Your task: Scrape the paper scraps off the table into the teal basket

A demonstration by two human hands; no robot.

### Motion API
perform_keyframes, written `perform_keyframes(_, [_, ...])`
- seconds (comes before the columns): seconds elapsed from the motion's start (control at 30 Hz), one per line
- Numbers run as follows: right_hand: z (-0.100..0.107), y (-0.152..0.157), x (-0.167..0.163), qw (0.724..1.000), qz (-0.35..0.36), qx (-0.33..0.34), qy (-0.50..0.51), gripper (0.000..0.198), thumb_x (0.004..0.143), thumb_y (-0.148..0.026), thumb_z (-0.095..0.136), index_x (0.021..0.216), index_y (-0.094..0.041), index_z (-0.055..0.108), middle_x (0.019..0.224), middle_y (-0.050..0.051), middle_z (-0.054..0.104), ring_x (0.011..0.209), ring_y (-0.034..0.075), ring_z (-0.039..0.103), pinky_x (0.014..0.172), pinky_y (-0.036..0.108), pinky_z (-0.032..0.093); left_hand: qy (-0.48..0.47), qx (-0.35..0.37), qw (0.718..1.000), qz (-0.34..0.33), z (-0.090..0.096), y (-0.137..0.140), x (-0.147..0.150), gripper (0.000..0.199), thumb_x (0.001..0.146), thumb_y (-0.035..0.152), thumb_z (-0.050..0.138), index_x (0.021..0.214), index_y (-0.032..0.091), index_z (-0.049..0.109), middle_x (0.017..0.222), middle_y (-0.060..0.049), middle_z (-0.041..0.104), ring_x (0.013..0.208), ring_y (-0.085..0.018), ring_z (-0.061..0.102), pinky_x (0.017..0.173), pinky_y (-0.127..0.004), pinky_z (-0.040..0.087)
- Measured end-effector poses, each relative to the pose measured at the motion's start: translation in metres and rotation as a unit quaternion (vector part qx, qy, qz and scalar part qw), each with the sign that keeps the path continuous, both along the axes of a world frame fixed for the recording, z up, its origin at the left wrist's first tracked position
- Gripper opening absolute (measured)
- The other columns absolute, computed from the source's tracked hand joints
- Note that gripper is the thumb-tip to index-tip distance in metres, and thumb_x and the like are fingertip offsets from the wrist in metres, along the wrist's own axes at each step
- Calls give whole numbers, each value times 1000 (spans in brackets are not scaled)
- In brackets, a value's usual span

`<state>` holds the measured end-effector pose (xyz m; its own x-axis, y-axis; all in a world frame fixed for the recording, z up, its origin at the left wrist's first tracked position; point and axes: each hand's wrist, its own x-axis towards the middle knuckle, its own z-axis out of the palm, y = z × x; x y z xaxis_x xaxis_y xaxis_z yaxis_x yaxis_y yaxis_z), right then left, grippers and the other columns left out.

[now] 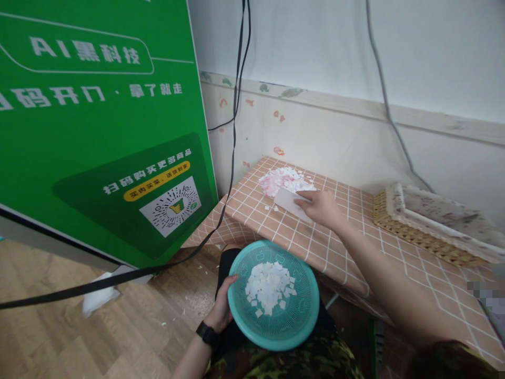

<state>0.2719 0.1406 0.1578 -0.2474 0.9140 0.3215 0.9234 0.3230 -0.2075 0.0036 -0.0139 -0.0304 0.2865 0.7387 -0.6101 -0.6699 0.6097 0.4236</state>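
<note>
My left hand [225, 299], with a dark watch on the wrist, grips the left rim of a round teal plastic colander [295, 326]. The colander is held over my lap, just below the table edge, and a heap of small white paper pieces [269, 284] lies in its middle. Over the table, my right hand [319, 206] pinches a flat white card [290, 201]. The card's far edge is against a pile of white and pinkish paper pieces [282, 179] at the table's far left corner. A few loose pieces lie beside the card.
A brown checked cloth covers the table [351, 252] along the wall. At its right stands a lined wicker basket [382, 210]. A green cabinet [98, 131] fills the left. A black strap [189, 258] hangs across it. White plastic [100, 295] lies on the wooden floor.
</note>
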Motion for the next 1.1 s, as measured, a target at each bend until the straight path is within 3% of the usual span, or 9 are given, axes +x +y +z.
perform_keyframes(0.17, [-14,-19,-10,998,-35,34,-38,26,86,-30,48,95,-22,71,74,7,71,70,22,63,62,29,39,29,6,998,64,15,5,-8,17,75,26,64,80,10,68,71,-8,74,62,-21,67,66,-33,53])
perform_keyframes(0.3, [-13,-23,-28,998,30,25,-50,26,87,-27,46,94,-21,70,72,6,69,65,18,61,59,27,36,53,34,990,125,27,16,-19,16,74,25,64,80,11,68,69,-6,73,60,-20,67,66,-32,54])
perform_keyframes(0.6, [-20,-21,-39,994,108,25,-7,28,88,-21,46,102,-22,70,79,5,72,66,15,62,61,26,38,44,61,990,119,40,36,-35,24,75,26,62,90,7,69,75,-11,75,73,-27,70,72,-38,55])
perform_keyframes(0.77, [-24,-53,-38,980,196,-8,18,29,89,-24,47,111,-21,66,85,6,72,70,15,64,63,26,43,26,71,991,109,45,38,-38,36,76,28,62,104,7,67,84,-13,75,84,-31,69,78,-43,55])
perform_keyframes(0.97, [-21,-90,-27,956,273,-38,97,32,92,-23,42,116,-25,64,91,4,72,77,14,66,65,27,47,41,65,988,133,51,38,-36,29,75,25,63,98,9,69,84,-13,75,80,-30,70,79,-44,55])
perform_keyframes(1.03, [-19,-95,-17,960,253,-24,118,31,92,-25,44,115,-26,65,89,3,72,75,14,66,64,27,48,38,66,988,136,53,38,-35,26,74,25,63,95,10,69,84,-12,76,80,-30,70,79,-43,55])
perform_keyframes(1.1, [-17,-93,-3,980,166,14,112,29,91,-29,46,111,-25,67,83,4,72,70,16,66,62,29,47,39,66,988,131,55,36,-34,24,74,25,63,92,10,70,82,-12,76,80,-30,70,78,-43,55])
